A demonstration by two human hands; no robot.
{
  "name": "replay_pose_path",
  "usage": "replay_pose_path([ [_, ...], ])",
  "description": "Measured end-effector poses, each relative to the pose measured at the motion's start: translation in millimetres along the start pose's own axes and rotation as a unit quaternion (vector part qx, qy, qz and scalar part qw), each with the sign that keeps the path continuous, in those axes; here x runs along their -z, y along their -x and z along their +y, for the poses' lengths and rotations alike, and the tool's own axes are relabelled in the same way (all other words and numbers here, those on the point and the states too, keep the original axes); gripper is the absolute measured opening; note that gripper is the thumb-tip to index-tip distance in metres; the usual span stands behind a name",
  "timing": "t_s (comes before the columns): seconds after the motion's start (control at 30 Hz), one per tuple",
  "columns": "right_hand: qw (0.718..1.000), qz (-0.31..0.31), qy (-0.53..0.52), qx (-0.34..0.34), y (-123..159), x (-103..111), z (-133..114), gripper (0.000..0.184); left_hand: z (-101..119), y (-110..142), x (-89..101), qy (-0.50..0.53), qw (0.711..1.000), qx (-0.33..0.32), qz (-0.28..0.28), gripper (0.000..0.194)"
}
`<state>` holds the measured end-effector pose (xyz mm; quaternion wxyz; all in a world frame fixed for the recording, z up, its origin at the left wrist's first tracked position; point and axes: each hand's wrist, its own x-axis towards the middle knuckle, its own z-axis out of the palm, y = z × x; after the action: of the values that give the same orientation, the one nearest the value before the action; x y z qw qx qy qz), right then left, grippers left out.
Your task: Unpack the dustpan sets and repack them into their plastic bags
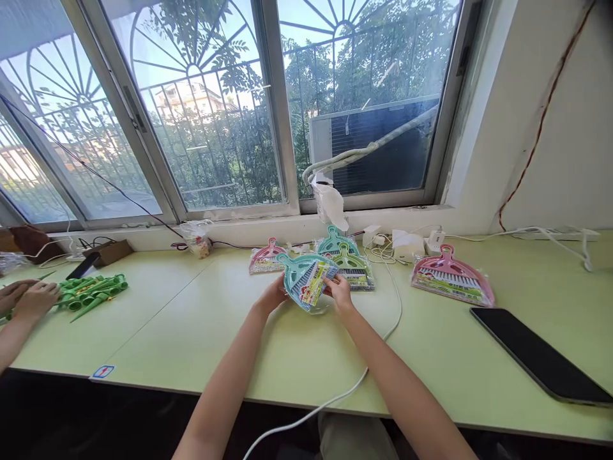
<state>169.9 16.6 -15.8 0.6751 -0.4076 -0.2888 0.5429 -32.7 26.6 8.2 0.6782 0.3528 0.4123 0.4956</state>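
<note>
A teal dustpan and brush set (306, 281) in clear wrapping, with a yellow label, is held up tilted over the table between my two hands. My left hand (274, 295) grips its left edge; some of those fingers are hidden behind it. At the right edge, my right hand (341, 291) is closed on the same set. Just behind lie a green wrapped set (352, 259), another teal set (336, 239) and a pink set (267, 257). Farther right rests a larger pink dustpan and brush set (450, 278).
A black phone (541, 351) lies at the right. A white cable (354, 386) crosses the table and hangs over its front edge. At the far left, another person's hands (36, 300) work beside green pieces (90, 292). Chargers (435, 241) and a plastic bag (197, 239) stand along the window.
</note>
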Motion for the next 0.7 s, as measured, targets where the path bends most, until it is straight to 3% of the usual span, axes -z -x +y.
replay_pose_path([
  [0.13,1.0,0.001,-0.002,-0.001,4,-2,-2,0.033,2,-12,6.5,-0.014,0.992,-0.025,0.127,0.015],
  [0.37,1.0,-0.02,0.012,0.02,15,-14,-6,0.027,12,-16,16.5,-0.015,0.97,-0.086,0.227,0.014],
  [0.57,0.999,0.018,0.022,0.019,7,-4,-11,0.025,27,-8,50.1,-0.002,0.912,-0.139,0.386,0.023],
  [0.63,0.999,0.022,0.016,0.019,3,0,-13,0.027,31,-3,61.9,-0.017,0.897,-0.165,0.411,0.029],
  [0.7,0.999,0.024,-0.001,0.023,1,2,-14,0.028,32,2,67.9,-0.05,0.905,-0.191,0.378,0.034],
])
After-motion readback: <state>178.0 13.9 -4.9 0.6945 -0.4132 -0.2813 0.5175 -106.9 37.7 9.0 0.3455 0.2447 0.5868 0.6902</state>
